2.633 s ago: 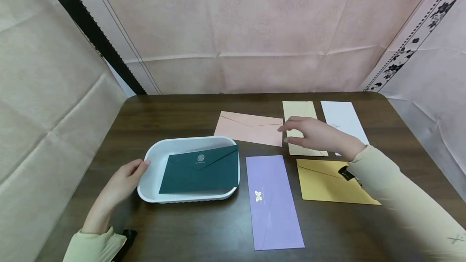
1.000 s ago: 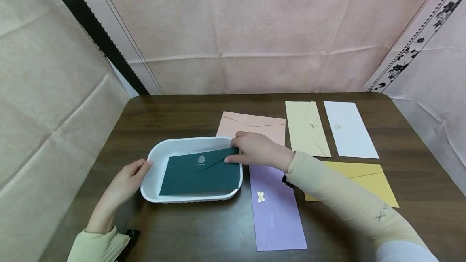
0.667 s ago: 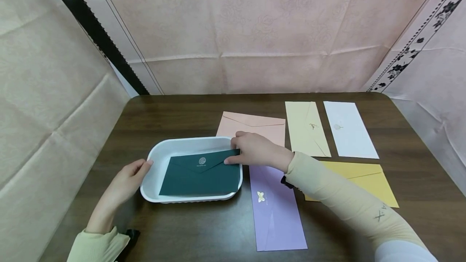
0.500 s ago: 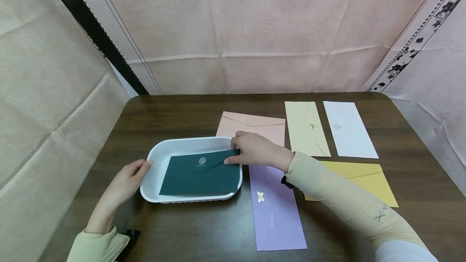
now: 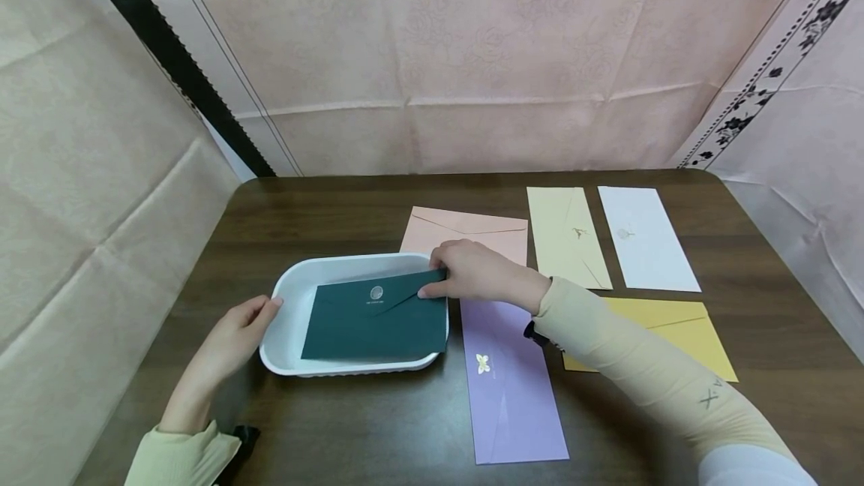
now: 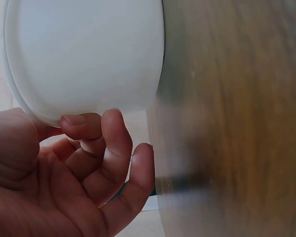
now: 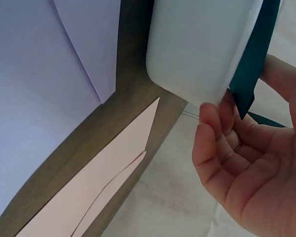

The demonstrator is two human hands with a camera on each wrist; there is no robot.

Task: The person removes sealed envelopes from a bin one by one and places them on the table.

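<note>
A dark green envelope [image 5: 375,321] with a silver round mark lies tilted over the white tray [image 5: 290,283]. My right hand [image 5: 475,272] pinches its upper right corner between thumb and fingers. In the right wrist view the green envelope [image 7: 256,59] stands above the tray's rim, and the fingertips [image 7: 209,116] are beside the tray wall. At the tray's left end, my left hand [image 5: 232,336] grips the rim. The left wrist view shows thumb and index finger on that rim [image 6: 54,123], with the other fingers loosely bent beneath.
A pink envelope [image 5: 466,229] lies behind the tray, partly covered by the right hand. A purple envelope [image 5: 513,396] is right of the tray. Cream [image 5: 567,235], white [image 5: 648,238] and yellow [image 5: 675,328] envelopes lie farther right on the brown table [image 5: 337,433].
From above the cream envelope, my right hand has moved left to the green envelope and taken its corner. The envelope has since shifted slightly right and up. My left hand stays on the tray.
</note>
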